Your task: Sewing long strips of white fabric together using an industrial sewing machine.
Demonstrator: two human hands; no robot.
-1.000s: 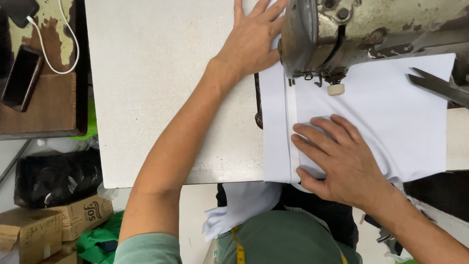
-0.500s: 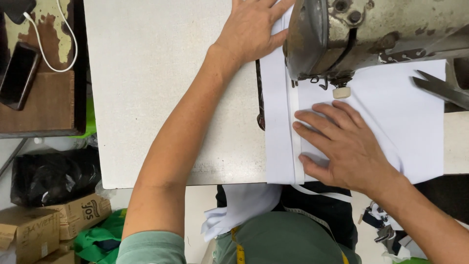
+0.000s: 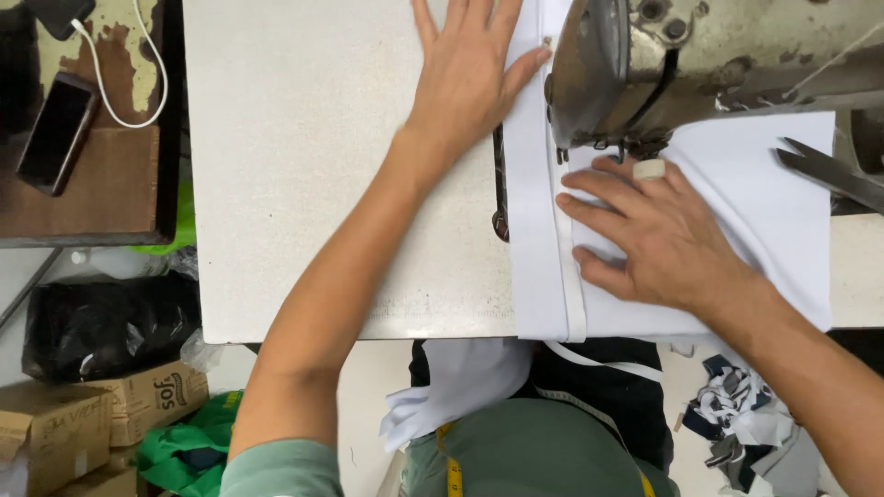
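Left hand [image 3: 467,78] flat on bench [image 3: 304,166], fingers splayed, gripping nothing, fingertips cut off at top edge. Right hand [image 3: 656,232] spread flat, pressing white fabric [image 3: 737,175] beside sewing machine head [image 3: 681,64]. Needle area hidden. Scissors [image 3: 829,170] partly cropped.

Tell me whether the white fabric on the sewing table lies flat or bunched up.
Flat. The white fabric lies smooth under the right hand; the left hand presses its far edge.
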